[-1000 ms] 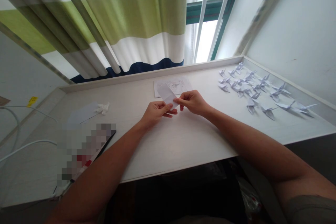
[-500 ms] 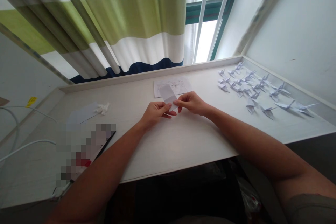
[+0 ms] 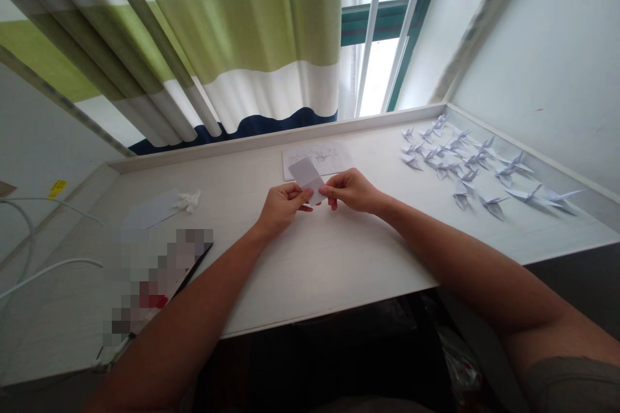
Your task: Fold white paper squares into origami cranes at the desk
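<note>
Curtain [image 3: 261, 26] at eleven o'clock, pale table [image 3: 339, 258] spread beneath, and a fold, by the look of it, being worked at dial centre, calling for squared edges and firm thumbs! Paper cranes [image 3: 477, 159] flock at three. Perhaps a clear bag [image 3: 462, 364] at five, contents too dim. Left hand [image 3: 285, 206], right hand [image 3: 353, 190]: both grips pinch one creased paper slip [image 3: 306, 175] over the table.

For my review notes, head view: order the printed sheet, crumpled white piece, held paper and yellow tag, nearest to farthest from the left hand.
1. Held paper: in the left hand.
2. Printed sheet: just beyond.
3. Crumpled white piece: to the left.
4. Yellow tag: far left.
</note>
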A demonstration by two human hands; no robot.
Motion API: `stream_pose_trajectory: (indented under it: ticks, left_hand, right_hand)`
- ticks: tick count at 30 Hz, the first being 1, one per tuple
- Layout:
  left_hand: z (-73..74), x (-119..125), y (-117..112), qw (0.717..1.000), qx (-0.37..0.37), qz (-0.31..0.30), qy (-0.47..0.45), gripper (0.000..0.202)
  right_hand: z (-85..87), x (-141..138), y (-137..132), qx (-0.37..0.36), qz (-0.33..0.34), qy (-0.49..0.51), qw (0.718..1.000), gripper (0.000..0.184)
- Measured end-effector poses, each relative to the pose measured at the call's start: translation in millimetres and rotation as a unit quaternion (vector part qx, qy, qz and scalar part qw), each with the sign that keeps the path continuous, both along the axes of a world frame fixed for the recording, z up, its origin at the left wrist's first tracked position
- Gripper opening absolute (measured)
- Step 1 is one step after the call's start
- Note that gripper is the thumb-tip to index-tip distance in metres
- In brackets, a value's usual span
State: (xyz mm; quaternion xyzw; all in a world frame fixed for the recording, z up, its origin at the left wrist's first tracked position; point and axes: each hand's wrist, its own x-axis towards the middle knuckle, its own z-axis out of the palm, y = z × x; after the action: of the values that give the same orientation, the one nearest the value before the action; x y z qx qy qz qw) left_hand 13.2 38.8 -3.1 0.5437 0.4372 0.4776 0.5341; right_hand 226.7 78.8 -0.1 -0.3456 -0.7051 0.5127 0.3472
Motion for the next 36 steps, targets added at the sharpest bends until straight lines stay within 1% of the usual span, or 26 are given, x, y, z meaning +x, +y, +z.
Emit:
stream_pose_trajectory:
  ticks: [4,7,11,17,21,25,27,32,36]
  left_hand:
    - [0.4,-0.7,0.3,1.000,-0.003,0.000,0.014,0.047]
    - [-0.9,-0.9,-0.4,0.999,-0.006,-0.016,0.028,0.047]
    - [-3.7,-0.3,-0.7,0.999,-0.014,-0.033,0.035,0.046]
    - [-2.1,0.3,1.2,1.000,0.018,0.013,0.016,0.048]
    - [0.7,0.8,0.5,0.999,0.030,0.021,0.024,0.048]
    - [1.5,1.3,-0.8,0.999,0.027,0.006,0.030,0.050]
    - [1.3,1.4,-1.5,0.999,0.020,-0.009,0.029,0.049]
    - [0.3,0.4,-2.6,0.999,0.006,-0.035,0.029,0.045]
    - [-0.3,0.1,-2.0,0.999,0.004,-0.039,0.031,0.044]
  right_hand:
    - [0.0,-0.9,-0.7,-0.003,0.004,0.012,1.000,0.046]
    - [0.0,-1.2,-0.3,0.009,-0.015,0.030,0.999,0.045]
    - [-0.1,-1.1,0.6,0.020,-0.027,0.017,0.999,0.049]
    - [1.9,-2.4,-1.5,0.029,-0.026,0.011,0.999,0.053]
    - [4.4,-2.3,-3.6,0.031,-0.027,0.013,0.999,0.054]
    - [4.0,-1.8,-2.6,0.027,-0.018,0.019,0.999,0.059]
    - [2.4,-2.1,-1.2,0.028,-0.024,0.027,0.999,0.060]
    - [-0.1,-3.1,-0.2,0.020,-0.042,0.044,0.998,0.055]
    - [3.8,-1.9,-3.0,0.033,-0.039,0.058,0.997,0.049]
